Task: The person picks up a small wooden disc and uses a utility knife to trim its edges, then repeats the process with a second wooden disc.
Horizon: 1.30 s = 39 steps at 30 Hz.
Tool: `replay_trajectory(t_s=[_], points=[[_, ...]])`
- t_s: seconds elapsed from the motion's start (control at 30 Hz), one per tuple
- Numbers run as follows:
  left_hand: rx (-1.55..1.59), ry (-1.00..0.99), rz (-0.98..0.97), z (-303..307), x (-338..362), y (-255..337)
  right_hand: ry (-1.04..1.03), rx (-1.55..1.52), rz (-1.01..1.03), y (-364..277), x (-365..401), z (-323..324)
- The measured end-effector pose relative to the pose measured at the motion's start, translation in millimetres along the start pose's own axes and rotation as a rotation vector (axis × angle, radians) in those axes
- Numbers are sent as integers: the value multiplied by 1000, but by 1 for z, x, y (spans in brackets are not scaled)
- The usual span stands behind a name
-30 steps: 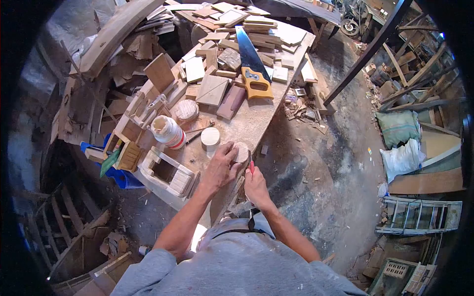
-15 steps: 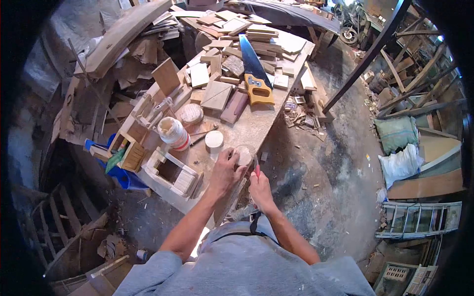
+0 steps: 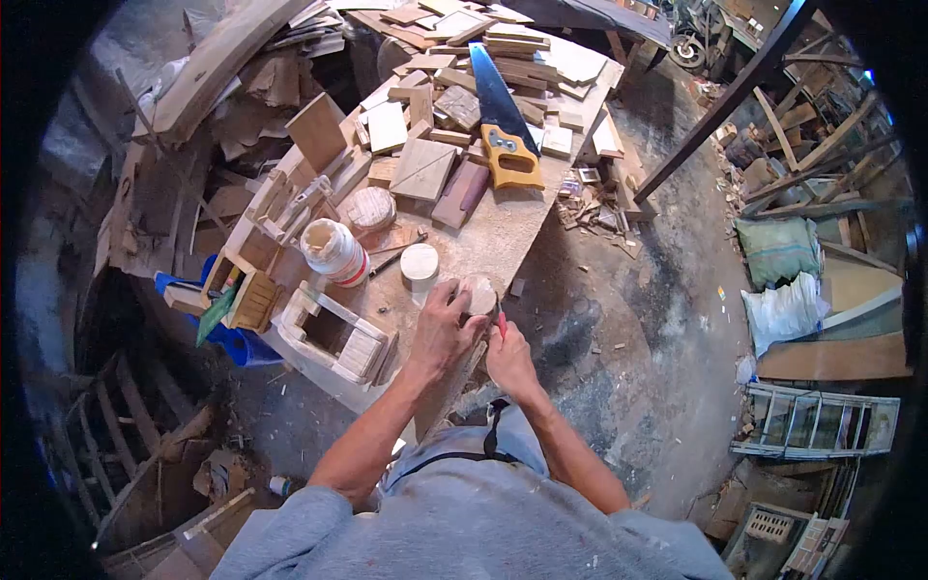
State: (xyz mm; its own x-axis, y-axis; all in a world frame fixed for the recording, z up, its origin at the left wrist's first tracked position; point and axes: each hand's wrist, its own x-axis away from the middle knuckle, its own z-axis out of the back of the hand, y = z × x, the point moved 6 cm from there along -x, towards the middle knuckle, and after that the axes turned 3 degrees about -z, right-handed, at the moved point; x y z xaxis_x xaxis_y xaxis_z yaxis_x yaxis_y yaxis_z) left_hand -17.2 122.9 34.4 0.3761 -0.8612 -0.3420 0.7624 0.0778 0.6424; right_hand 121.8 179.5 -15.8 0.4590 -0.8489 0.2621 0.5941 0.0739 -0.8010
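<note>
A round wooden disc [image 3: 479, 296] stands at the near right edge of the workbench [image 3: 503, 227], its pale face turned up. My left hand [image 3: 446, 329] is closed around its left side, thumb and fingers pressed on it. My right hand [image 3: 510, 360] grips a slim red-handled tool [image 3: 501, 327], held upright against the disc's right side; its tip is too small to make out. Beside my left hand sits a second pale round block [image 3: 420, 263]. A white open jar [image 3: 334, 252] with a red-banded label and a hammer [image 3: 398, 253] lie farther left.
A yellow-handled saw [image 3: 509, 155] rests on piled wood offcuts [image 3: 422, 169] at the bench's far part. A square wooden frame [image 3: 333, 332] and a slatted wooden box [image 3: 253, 302] are on the left. A dark post [image 3: 720, 106] slants at the right above a littered floor.
The red-handled tool has slid down a little along the disc's right side, with my right hand. My left hand keeps its hold. The view has shifted slightly.
</note>
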Motion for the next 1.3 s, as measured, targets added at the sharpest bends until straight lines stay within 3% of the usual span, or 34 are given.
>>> replay_trajectory(t_s=[0.13,0.23,0.33,0.57,0.87,0.97,1.07,1.17,1.3], points=[[-12,-25,38,4,0,-12,56,83,68,-2,-26,-7],[-59,-14,-14,7,-7,-14,-236,-141,-93,15,-36,-4],[-51,-56,24,5,-15,-11,-133,-272,-50,22,-29,5],[-6,-43,8,-1,-18,-21,-82,-82,136,8,-29,6],[33,-38,31,2,-18,-19,-61,17,58,1,-28,-3],[24,-56,-1,1,-20,-21,67,151,178,17,-35,-12],[42,-62,12,1,-17,-23,-400,-427,-199,6,-30,-2],[62,-35,13,-1,-18,-25,-182,-576,-206,21,-22,11],[94,-33,40,-1,-15,-26,-83,-116,37,6,-13,7]])
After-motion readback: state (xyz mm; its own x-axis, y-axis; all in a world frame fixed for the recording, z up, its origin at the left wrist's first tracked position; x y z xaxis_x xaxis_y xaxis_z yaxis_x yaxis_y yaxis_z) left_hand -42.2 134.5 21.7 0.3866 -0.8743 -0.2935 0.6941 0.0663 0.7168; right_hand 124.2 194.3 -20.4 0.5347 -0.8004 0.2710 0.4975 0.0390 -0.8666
